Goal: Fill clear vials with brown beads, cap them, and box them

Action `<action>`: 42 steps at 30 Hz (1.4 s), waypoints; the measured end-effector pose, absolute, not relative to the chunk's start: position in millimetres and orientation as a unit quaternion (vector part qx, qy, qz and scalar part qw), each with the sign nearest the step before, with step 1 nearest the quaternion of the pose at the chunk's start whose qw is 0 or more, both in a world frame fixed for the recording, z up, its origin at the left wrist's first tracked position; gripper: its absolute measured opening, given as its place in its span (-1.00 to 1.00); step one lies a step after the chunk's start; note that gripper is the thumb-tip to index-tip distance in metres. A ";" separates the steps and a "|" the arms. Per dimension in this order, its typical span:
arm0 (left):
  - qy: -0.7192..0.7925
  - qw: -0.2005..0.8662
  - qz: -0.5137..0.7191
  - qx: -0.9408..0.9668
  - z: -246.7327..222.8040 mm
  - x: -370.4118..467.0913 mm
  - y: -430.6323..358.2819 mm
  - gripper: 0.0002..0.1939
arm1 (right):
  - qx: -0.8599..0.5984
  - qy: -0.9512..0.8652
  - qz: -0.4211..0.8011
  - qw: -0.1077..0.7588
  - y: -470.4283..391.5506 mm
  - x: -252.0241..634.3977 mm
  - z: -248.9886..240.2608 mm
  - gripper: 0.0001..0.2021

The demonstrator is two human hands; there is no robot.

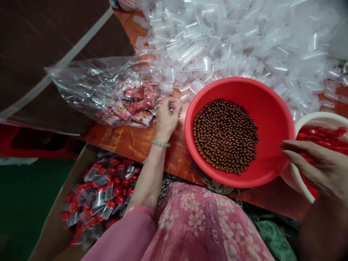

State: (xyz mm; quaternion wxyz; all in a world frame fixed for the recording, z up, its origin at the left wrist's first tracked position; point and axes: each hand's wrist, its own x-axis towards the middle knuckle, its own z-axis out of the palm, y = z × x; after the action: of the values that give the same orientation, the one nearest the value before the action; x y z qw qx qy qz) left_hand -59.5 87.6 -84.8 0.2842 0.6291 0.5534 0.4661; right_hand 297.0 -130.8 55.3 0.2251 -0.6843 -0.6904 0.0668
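Observation:
My left hand (166, 117) is closed in a pinch beside the left rim of the red basin (274, 123). Between its fingertips is what looks like a small clear plastic container (177, 105), partly hidden by the fingers. Brown round beads (225, 136) fill the left part of the basin. Over the basin's right rim, my right hand (322, 168) hovers with fingers stretched out and slightly apart, and nothing shows between them. Beneath and behind it stands a white bowl (307, 121) with red caps (320, 134).
A large heap of clear plastic containers (231, 40) covers the table's far side. Left of my left hand lies a clear bag (81, 83) with red printed packets (136, 103). Below the table edge, a cardboard box (51, 217) holds red-capped containers (102, 190).

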 end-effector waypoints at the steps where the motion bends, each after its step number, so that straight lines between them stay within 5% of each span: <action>1: 0.527 0.296 0.503 0.617 -71.2 -62.5 76.5 -0.66 | -0.658 -0.706 0.111 0.237 -117.6 280.0 59.1 -0.77; 7: 0.376 0.333 0.527 0.685 3.9 -39.9 -4.2 -0.80 | -0.503 -0.775 0.258 0.283 -47.7 204.3 56.6 -0.68; 17: 0.334 0.329 0.481 0.741 -2.7 -16.3 -21.0 -0.88 | -0.445 -0.750 0.337 0.356 -33.7 181.4 45.4 -0.84; 21: 0.361 0.227 0.458 0.779 -9.2 -17.5 -16.7 -0.75 | -0.502 -0.762 0.294 0.284 -24.9 195.9 33.1 -0.77; 26: 0.420 0.213 0.467 0.748 -21.3 -14.9 -13.9 -0.79 | -0.548 -0.835 0.036 -0.037 1.8 222.2 10.3 -0.79; 29: 0.432 0.185 0.483 0.738 -26.1 -12.0 -13.6 -0.77 | -0.494 -0.856 -0.062 -0.141 12.5 225.8 0.0 -0.76; 36: 0.435 0.161 0.505 0.728 -27.8 -8.7 -14.5 -0.73 | -0.456 -0.876 0.003 -0.157 21.6 197.4 -9.2 -0.73; 42: 0.437 0.171 0.524 0.710 -32.3 -8.1 -13.4 -0.70 | -0.437 -0.876 0.200 -0.044 23.1 184.4 -27.6 -0.78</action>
State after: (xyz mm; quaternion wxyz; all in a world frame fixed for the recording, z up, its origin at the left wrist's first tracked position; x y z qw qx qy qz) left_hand -8.1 -13.4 -32.3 0.1710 0.7104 0.4373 0.5243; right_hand 184.4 23.1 -27.6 -0.0436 -0.4372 -0.8758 0.1996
